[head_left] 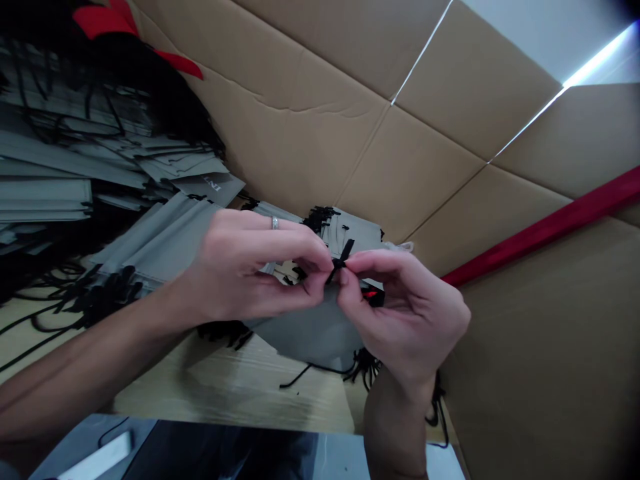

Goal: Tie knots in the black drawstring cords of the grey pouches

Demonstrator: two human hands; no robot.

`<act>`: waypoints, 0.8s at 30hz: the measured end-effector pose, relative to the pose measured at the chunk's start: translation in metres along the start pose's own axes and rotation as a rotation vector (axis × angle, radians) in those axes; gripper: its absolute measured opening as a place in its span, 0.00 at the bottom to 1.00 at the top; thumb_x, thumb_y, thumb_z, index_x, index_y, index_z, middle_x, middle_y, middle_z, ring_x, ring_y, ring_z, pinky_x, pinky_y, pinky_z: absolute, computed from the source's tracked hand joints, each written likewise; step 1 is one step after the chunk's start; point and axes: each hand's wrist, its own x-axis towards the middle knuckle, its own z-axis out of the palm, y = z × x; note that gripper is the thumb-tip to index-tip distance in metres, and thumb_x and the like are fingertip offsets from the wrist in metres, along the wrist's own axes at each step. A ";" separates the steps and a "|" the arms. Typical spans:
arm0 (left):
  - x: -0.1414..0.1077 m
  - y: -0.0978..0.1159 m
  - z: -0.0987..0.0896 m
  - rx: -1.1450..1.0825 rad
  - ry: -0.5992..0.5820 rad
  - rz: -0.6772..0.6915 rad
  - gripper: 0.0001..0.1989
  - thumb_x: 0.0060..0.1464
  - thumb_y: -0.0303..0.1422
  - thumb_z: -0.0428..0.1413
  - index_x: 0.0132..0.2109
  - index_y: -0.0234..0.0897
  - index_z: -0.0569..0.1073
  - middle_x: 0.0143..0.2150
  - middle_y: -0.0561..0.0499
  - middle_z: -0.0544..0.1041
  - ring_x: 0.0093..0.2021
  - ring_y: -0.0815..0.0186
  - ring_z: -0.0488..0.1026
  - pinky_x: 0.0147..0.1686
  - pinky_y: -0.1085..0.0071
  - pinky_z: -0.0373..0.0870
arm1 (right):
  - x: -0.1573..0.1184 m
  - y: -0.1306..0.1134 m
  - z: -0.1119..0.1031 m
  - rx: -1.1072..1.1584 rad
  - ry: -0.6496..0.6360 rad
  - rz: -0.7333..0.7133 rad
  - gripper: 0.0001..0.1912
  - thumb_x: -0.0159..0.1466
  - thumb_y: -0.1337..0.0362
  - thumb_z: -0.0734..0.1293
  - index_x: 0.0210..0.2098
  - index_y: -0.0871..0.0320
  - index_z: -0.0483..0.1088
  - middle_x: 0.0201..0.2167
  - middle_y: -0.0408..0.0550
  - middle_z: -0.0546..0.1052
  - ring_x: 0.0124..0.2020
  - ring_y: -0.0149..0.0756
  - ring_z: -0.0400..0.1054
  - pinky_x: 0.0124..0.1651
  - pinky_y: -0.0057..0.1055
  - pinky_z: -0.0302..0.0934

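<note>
Before me my left hand (250, 267), with a ring on one finger, pinches a short black cord (346, 250). From the other side my right hand (415, 300) pinches the same cord, so the fingertips of both hands nearly meet at what looks like a small knot. Something black with a red spot (375, 295) shows under my right fingers; its kind is unclear. Beneath the hands lie flat grey pouches (320, 340) with black cords at their edges. Part of them is hidden by my hands.
Stacked grey pouches (45, 197) with tangled black cords fill the left side. Red and black fabric (107, 21) lies at the upper left. Cardboard panels (310, 87) rise behind and to the right, crossed by a dark red strip (545, 223). A white object (100, 459) sits at the lower left.
</note>
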 end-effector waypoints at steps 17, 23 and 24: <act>-0.003 0.005 -0.006 0.107 -0.068 0.115 0.06 0.72 0.26 0.70 0.52 0.40 0.83 0.47 0.54 0.92 0.40 0.68 0.91 0.45 0.75 0.90 | 0.000 0.000 -0.009 -0.004 -0.025 0.001 0.09 0.70 0.72 0.77 0.43 0.49 0.85 0.38 0.41 0.89 0.36 0.38 0.85 0.40 0.37 0.83; -0.006 0.007 -0.009 0.134 -0.064 0.132 0.06 0.73 0.28 0.70 0.52 0.40 0.82 0.45 0.54 0.92 0.38 0.67 0.91 0.45 0.73 0.90 | 0.001 -0.003 -0.010 -0.007 -0.057 -0.051 0.13 0.70 0.74 0.76 0.45 0.46 0.83 0.36 0.40 0.88 0.35 0.39 0.84 0.39 0.39 0.83; -0.006 0.007 -0.008 0.129 -0.062 0.140 0.05 0.74 0.28 0.70 0.51 0.40 0.82 0.45 0.54 0.92 0.38 0.67 0.90 0.44 0.73 0.90 | 0.001 -0.003 -0.010 -0.004 -0.061 -0.054 0.14 0.70 0.75 0.76 0.45 0.46 0.83 0.36 0.40 0.88 0.35 0.39 0.84 0.39 0.39 0.83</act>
